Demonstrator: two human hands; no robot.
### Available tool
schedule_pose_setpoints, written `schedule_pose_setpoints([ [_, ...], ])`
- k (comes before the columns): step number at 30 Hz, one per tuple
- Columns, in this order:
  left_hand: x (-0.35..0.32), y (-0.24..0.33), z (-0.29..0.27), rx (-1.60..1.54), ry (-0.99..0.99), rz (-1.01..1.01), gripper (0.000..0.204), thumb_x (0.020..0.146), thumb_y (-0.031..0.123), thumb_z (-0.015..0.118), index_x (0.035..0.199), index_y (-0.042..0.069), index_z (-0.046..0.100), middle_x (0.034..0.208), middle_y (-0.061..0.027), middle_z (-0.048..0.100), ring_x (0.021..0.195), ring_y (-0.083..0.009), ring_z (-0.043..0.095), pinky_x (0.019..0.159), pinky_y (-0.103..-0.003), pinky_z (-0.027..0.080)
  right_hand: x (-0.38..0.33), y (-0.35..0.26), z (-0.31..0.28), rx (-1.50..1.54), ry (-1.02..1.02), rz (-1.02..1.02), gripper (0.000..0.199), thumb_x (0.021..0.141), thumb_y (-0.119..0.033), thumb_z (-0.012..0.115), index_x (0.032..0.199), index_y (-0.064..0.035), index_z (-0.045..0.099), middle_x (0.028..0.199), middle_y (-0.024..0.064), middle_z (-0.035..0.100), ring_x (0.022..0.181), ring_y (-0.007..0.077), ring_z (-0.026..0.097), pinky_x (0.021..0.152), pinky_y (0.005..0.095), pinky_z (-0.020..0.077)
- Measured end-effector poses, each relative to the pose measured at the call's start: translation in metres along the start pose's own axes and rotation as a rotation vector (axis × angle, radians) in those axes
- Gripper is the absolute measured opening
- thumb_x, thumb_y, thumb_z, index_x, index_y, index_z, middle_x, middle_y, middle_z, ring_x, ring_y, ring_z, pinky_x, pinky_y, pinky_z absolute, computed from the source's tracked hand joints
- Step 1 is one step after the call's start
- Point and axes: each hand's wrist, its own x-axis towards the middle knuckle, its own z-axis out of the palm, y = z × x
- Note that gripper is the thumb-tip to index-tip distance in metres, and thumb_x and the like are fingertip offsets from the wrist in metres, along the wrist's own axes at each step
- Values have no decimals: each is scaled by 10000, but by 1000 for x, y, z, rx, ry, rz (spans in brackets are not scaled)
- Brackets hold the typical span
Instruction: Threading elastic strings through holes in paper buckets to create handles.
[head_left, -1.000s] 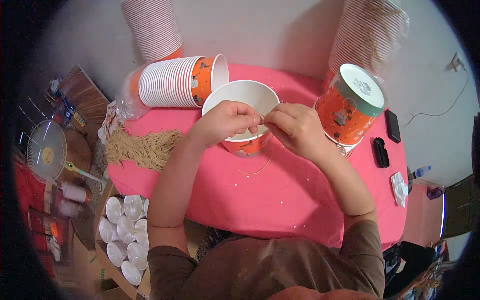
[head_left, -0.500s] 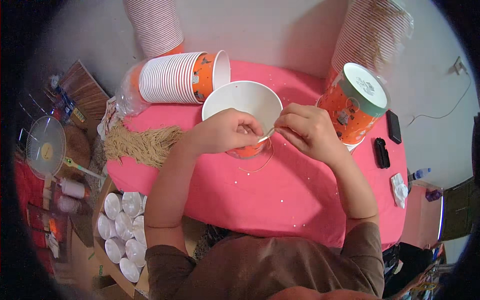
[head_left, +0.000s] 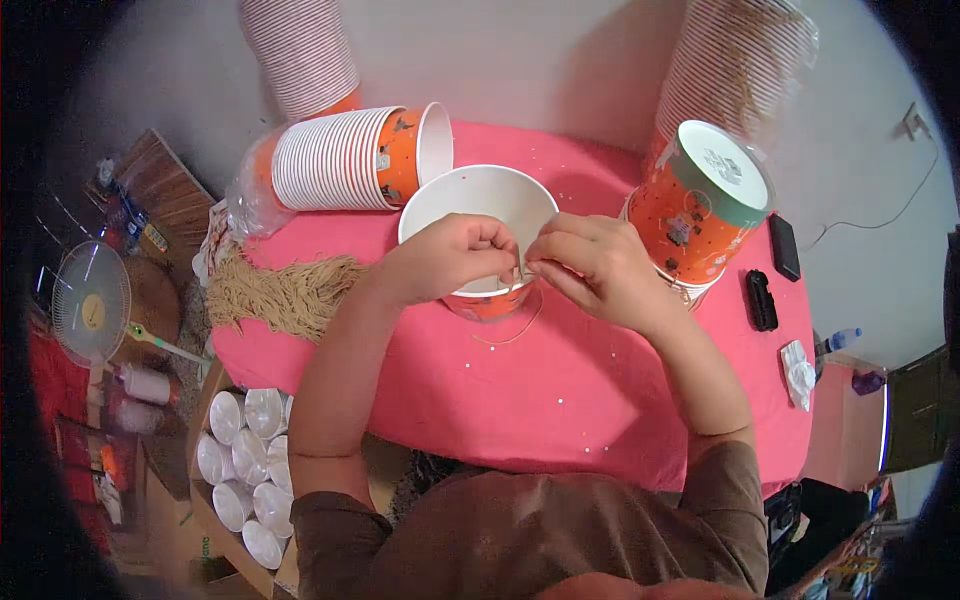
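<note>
An open orange paper bucket with a white inside (head_left: 470, 200) stands on the pink table (head_left: 560, 400). My left hand (head_left: 450, 258) and my right hand (head_left: 590, 265) meet at its near rim, fingers pinched together on a thin pale string or handle piece (head_left: 520, 272). A thin loop of string (head_left: 510, 335) lies on the cloth just below the bucket. What exactly sits between the fingertips is mostly hidden.
A stack of orange buckets (head_left: 340, 155) lies on its side at the back left; a lidded orange bucket (head_left: 705, 205) stands at right. Tall stacks (head_left: 300, 50) rise behind. A pile of tan string (head_left: 280, 295), white lids in a box (head_left: 245, 460), a phone (head_left: 783, 247) and a fan (head_left: 90, 305) surround.
My hands separated briefly with a thin piece between them, then came back together at the bucket's near rim. The bucket stays in place.
</note>
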Motion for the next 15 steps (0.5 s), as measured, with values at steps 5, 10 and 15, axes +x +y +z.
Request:
schedule_pose_setpoints([
  [5,0,-4,-4,92,11,-31,166,858,119,566,940,-4,640,837,-12,650,791,-80,582,746,-243,465,5,-2,16,-3,84,39,107,775,-131,684,780,-56,607,724,96,576,644,290,614,565,403,498],
  [10,-5,11,-6,21,-32,-181,196,860,133,586,975,-13,647,840,-1,647,773,-59,574,689,-222,465,4,-3,18,-14,88,45,119,774,-140,688,768,-58,602,709,95,569,634,288,613,553,397,493],
  [15,-4,1,-2,-36,-16,-67,165,846,112,638,953,-13,644,821,5,643,735,-37,565,640,-205,457,4,-3,19,-23,106,17,112,773,-131,690,764,-60,604,695,95,572,630,284,613,544,389,486],
])
